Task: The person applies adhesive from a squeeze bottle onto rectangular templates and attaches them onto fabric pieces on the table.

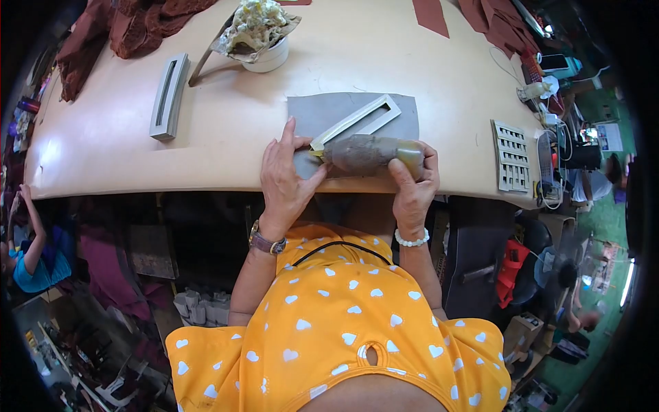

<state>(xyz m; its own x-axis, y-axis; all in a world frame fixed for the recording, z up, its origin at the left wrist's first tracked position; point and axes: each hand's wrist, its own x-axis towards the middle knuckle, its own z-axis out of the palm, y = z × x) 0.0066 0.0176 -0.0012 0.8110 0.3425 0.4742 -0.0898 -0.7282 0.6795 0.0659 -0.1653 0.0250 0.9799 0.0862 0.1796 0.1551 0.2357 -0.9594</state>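
A brownish bottle (364, 154) lies sideways over the near edge of a grey sheet (309, 110) on the table. My right hand (414, 180) is wrapped round its wide right end. Beside the bottle's narrow yellowish tip, my left hand (289, 170) has its fingers raised and apart, with the thumb close to the tip; whether it touches is hard to tell. A pale slotted frame (385, 108) rests at a slant on the sheet, just behind the bottle, its lower left end near my left fingers.
On the cream table (343, 62) stand a second slotted frame (169, 96) and a white pot (266, 56) with a crusted mass and a stick. A slotted plate (511, 156) lies right. Brown cloth (89, 48) is back left. A person (38, 254) is at far left.
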